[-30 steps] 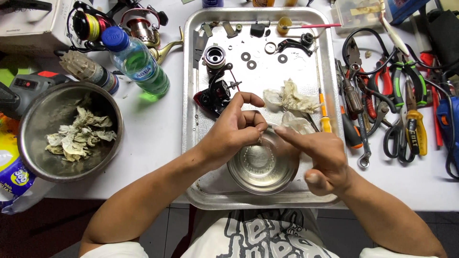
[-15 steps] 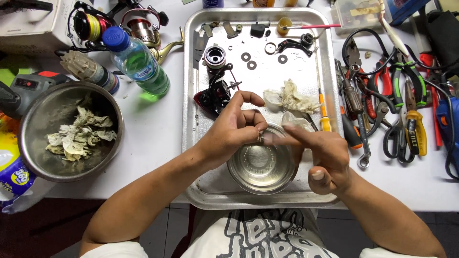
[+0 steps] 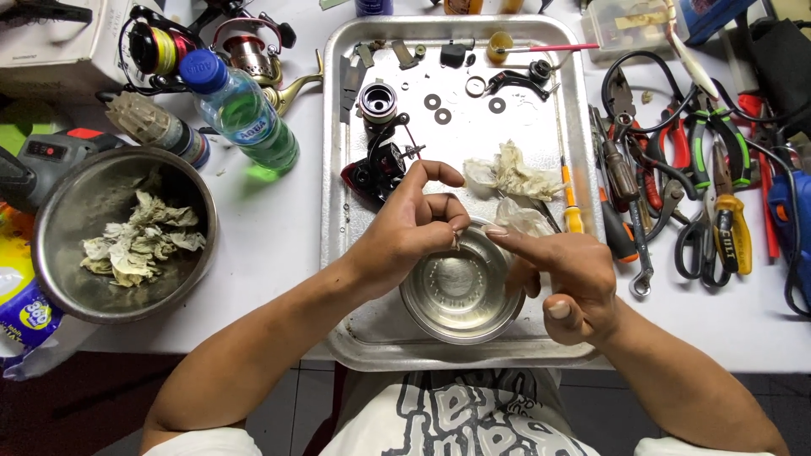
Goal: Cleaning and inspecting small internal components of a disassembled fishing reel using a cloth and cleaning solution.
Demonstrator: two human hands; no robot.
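My left hand [image 3: 414, 221] pinches a tiny metal part over the rim of a small steel bowl [image 3: 460, 295] of clear liquid. My right hand [image 3: 557, 274] rests beside the bowl with its index finger stretched toward the left fingertips; nothing shows in its grip. Both hands are over a metal tray [image 3: 355, 253]. Just beyond my left hand lies a dark red fishing reel body [image 3: 376, 169], partly taken apart. Crumpled tissue [image 3: 511, 173] lies to its right.
Washers, small reel parts and a screwdriver [image 3: 570, 198] lie on the tray. Pliers, cutters and a wrench [image 3: 667, 186] lie to the right. A plastic bottle [image 3: 241, 110], fishing reels and a large steel bowl of used tissue [image 3: 122, 236] stand to the left.
My left fingers have shifted slightly on the tiny part, and my right index finger has drawn a little closer to them. Nothing else moved.
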